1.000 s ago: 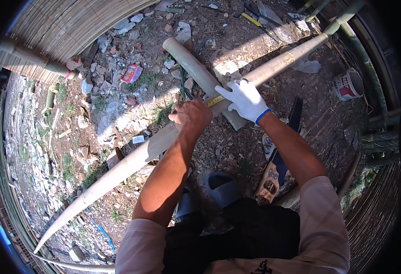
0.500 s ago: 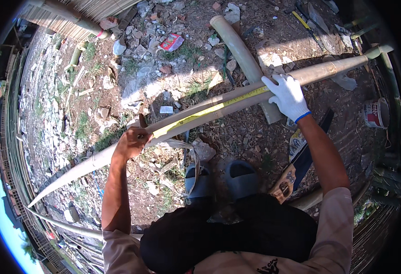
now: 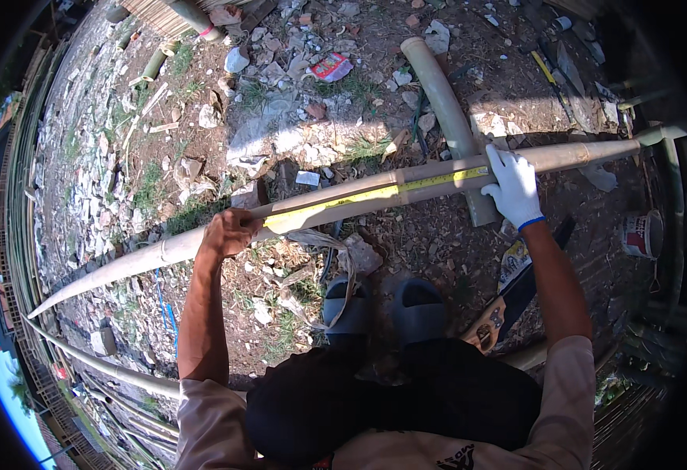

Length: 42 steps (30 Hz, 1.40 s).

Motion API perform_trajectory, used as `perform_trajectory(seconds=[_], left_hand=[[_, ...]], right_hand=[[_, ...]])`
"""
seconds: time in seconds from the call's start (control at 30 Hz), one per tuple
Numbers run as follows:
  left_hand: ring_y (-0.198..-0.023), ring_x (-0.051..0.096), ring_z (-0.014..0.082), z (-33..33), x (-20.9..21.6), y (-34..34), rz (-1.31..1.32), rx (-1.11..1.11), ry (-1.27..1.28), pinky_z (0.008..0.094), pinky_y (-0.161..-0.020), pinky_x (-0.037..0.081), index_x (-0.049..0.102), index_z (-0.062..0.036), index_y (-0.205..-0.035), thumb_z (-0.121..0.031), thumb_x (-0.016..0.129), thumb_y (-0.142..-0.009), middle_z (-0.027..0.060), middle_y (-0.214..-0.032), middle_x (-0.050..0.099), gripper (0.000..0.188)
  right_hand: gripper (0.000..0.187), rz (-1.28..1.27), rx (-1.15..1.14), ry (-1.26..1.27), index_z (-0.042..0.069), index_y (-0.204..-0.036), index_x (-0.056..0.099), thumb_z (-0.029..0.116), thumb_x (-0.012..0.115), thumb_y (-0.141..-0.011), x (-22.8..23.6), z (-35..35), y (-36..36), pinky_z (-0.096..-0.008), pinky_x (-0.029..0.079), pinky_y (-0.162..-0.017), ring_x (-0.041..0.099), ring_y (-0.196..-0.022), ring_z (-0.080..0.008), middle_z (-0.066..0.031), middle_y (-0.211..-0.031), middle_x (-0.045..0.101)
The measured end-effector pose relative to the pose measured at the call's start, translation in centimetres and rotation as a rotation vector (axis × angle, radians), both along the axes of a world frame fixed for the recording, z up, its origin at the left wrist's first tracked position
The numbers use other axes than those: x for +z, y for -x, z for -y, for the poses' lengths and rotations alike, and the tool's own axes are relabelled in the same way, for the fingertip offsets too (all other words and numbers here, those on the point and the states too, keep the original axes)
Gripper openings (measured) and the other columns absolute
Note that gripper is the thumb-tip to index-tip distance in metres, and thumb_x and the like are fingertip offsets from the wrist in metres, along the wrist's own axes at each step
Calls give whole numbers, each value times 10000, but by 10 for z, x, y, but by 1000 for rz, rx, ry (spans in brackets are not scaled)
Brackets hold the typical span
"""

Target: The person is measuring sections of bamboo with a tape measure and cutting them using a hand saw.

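Note:
A long bamboo pole (image 3: 594,152) slants across the view, its left end lower and nearer me. Along it runs the yellow blade of a tape measure (image 3: 429,182), pulled out between my two hands. My bare left hand (image 3: 230,233) is closed on the blade's left end, against the pole; whatever else lies under those fingers is hidden. At the right end of the blade is my right hand (image 3: 515,192), in a white knitted glove with a blue cuff. Its thumb and fingers grip the tape and the pole. A thicker, short bamboo piece (image 3: 443,98) lies crosswise beneath the pole.
A handsaw (image 3: 508,308) with a wooden handle lies right of my slippers (image 3: 420,312). Farther right stands a white bucket (image 3: 642,233). Stones and rubble (image 3: 238,59) litter the ground. Another pole (image 3: 116,373) lies at lower left; a pale strip (image 3: 349,274) hangs near my feet.
The view has shifted, so ground objects appear farther right. The tape blade now lies flatter along the pole. Both hands remain at its two ends.

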<state>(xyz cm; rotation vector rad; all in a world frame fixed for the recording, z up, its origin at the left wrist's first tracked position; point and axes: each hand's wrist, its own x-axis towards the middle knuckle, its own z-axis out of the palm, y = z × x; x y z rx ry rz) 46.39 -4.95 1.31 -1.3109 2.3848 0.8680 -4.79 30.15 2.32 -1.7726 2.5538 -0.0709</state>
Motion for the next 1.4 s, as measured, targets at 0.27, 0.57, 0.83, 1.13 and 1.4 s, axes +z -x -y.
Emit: perform_trajectory(seconds=[0.27, 0.57, 0.83, 1.13, 1.4], left_hand=[[-966, 768, 250, -23, 24, 16, 70, 99, 90, 392, -881, 598, 816, -198, -1142, -402, 741, -942, 58, -1190, 779, 295], [-760, 756, 218, -26, 7, 1, -46, -42, 302, 328, -685, 594, 803, -114, -1129, -468, 766, -915, 143, -920, 790, 416], [-786, 744, 187, -14, -9, -13, -155, -26, 229, 332, -698, 574, 794, -5, -1092, -554, 645, -995, 103, -889, 794, 576], [-916, 752, 238, -34, 9, -3, -105, 122, 231, 363, -832, 583, 814, -103, -1120, -497, 760, -895, 110, -1094, 780, 457], [-876, 693, 167, -16, -34, -34, -407, 158, -51, 285, -722, 556, 776, -98, -1052, -366, 702, -974, 83, -1057, 759, 289]], right_hand=[[831, -6, -43, 65, 71, -1495, 505, 267, 851, -765, -12, -7, -1, -505, 433, -1063, 551, -1278, -380, -143, -1396, 595], [741, 48, -61, 159, 72, -1403, 573, 266, 858, -747, -9, -12, -6, -504, 438, -1050, 563, -1260, -373, -127, -1346, 619], [733, 37, -65, 172, 61, -1388, 586, 256, 862, -737, -9, -13, -8, -502, 442, -1058, 566, -1272, -373, -133, -1354, 622], [771, 8, -67, 169, 66, -1387, 591, 262, 886, -703, -8, -11, -13, -498, 452, -1055, 577, -1256, -364, -128, -1356, 622], [782, 31, -56, 104, 73, -1370, 598, 288, 900, -681, 0, -13, -10, -496, 470, -1032, 597, -1216, -362, -119, -1328, 642]])
